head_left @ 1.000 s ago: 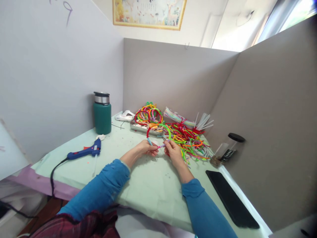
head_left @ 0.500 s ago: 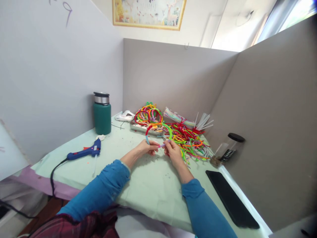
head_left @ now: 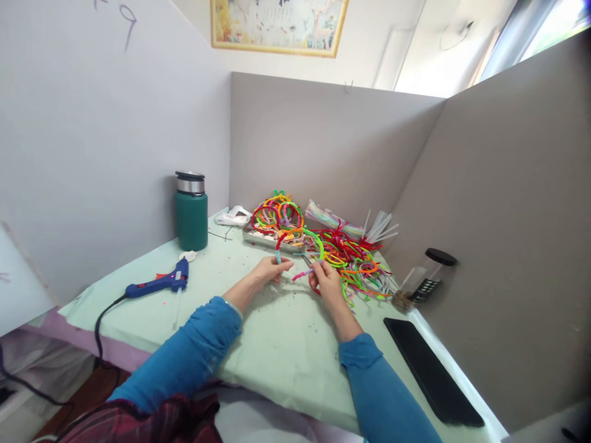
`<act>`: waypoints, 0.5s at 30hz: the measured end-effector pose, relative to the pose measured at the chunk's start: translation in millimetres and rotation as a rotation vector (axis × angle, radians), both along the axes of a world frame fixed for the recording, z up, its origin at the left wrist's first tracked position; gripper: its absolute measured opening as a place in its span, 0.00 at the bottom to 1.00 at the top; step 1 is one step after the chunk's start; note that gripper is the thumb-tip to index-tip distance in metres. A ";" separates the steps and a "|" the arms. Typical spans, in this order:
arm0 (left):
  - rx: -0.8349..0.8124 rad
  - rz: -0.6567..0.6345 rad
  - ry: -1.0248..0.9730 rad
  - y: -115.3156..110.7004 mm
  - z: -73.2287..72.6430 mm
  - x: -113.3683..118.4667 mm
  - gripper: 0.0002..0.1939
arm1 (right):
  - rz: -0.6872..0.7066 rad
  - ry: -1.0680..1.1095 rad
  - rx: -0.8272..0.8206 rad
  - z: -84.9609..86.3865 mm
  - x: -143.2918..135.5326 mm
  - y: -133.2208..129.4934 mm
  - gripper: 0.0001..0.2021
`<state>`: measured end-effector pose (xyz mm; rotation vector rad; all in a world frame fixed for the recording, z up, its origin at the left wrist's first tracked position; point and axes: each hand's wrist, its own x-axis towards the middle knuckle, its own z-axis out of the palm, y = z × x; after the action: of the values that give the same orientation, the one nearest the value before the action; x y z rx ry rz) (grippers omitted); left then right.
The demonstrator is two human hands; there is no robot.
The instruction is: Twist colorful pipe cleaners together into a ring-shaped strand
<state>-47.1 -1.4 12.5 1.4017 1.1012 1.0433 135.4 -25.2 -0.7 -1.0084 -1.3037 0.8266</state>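
A ring of fuzzy craft stems (head_left: 322, 245), coloured red, orange, green, light blue and purple-pink, is held up between my hands, with a gap at its near side. My left hand (head_left: 272, 269) pinches the light blue end, fingers pressed together. My right hand (head_left: 327, 282) grips the purple part, and a pink tip sticks out to the left of its fingers. Just behind the ring stands a metal tray (head_left: 295, 247) with several colourful rings and small pieces. A heap of loose fuzzy stems (head_left: 364, 267) lies right of my right hand.
On the left are a blue glue gun (head_left: 159, 285) with a black cord and a green bottle (head_left: 191, 218). To the right, a clear jar (head_left: 427, 277) with a black lid leans near a flat black object (head_left: 431, 369). Grey partitions (head_left: 332, 135) surround the table.
My hands have moved slightly apart. The pink end, earlier between the fingers of both hands, now shows free beside my right hand, and the ring has shifted a little right.
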 end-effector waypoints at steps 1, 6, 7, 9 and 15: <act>0.043 0.042 -0.017 1.0 1.1 -1.2 0.26 | -0.014 -0.011 0.001 -0.8 1.4 0.9 0.16; 0.227 0.145 -0.183 4.8 8.5 -3.8 0.27 | -0.065 -0.173 0.039 -4.4 4.5 1.3 0.16; 0.247 0.155 -0.229 5.3 9.9 -3.8 0.28 | -0.085 -0.225 0.063 -4.8 4.5 0.7 0.15; 0.282 0.149 -0.308 6.1 11.9 -3.5 0.29 | -0.126 -0.323 0.125 -5.4 4.0 -0.8 0.15; 0.363 0.150 -0.315 6.8 11.8 -5.0 0.21 | -0.208 -0.502 0.303 -5.3 3.5 -0.5 0.15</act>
<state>-52.1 5.4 24.3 1.3842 0.8193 1.5743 138.8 -25.7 -6.1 -1.1197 -1.6513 0.2058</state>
